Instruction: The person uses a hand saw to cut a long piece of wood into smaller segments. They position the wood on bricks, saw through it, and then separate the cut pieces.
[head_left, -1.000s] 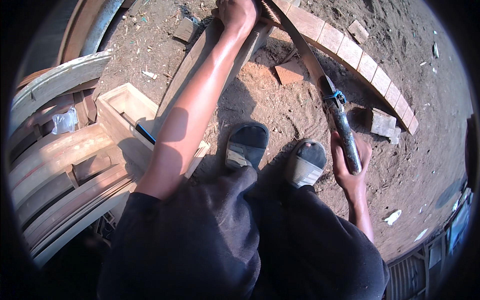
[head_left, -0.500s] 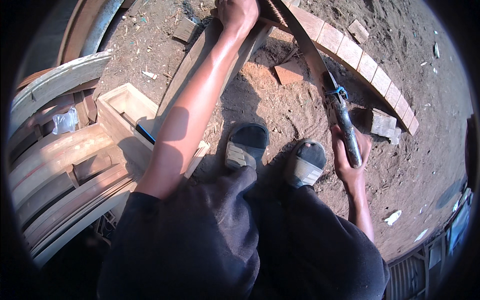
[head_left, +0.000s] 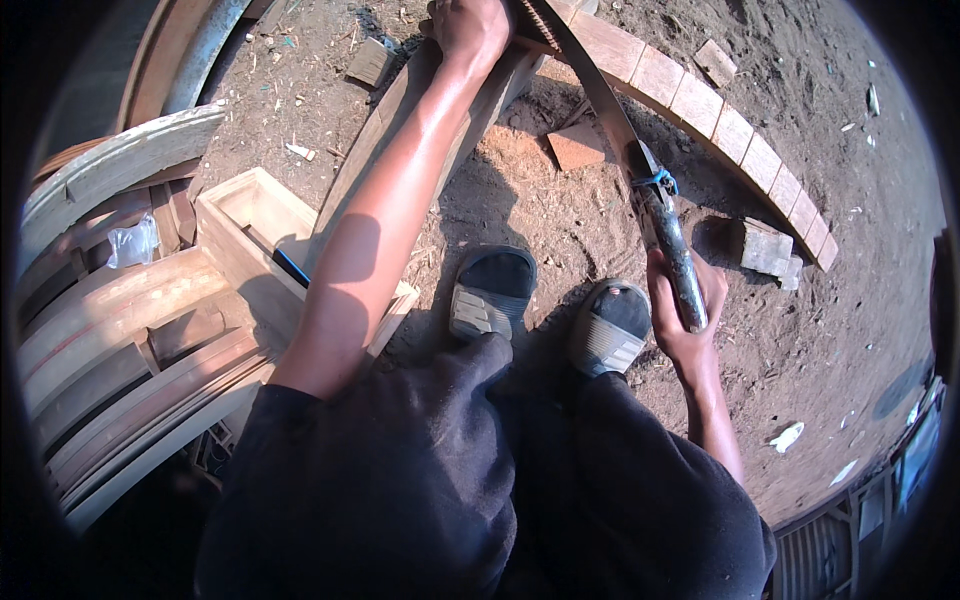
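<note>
In my right hand (head_left: 682, 345) is a hand saw (head_left: 610, 112), its dark, worn handle wrapped with blue cord near the blade. The toothed blade runs up to a long wooden plank (head_left: 698, 104) crossed by several evenly spaced lines, and lies across it near the top edge. My left hand (head_left: 474, 32) is closed at the plank's left part, just left of the blade. Its fingertips are partly hidden. Under it stands a wooden support (head_left: 385, 125) of long boards. The saw's tip is cut off by the top edge.
My sandalled feet stand on bare soil. A reddish-brown offcut (head_left: 577, 147), a wood block (head_left: 767, 247) and other scraps (head_left: 371, 61) lie around. At the left are an open wooden box (head_left: 245, 235), stacked boards (head_left: 110, 310) and a crumpled plastic bag (head_left: 132, 242).
My right hand has shifted a little left and upward, and the saw has moved with it along its stroke. My left hand and the plank have stayed in place.
</note>
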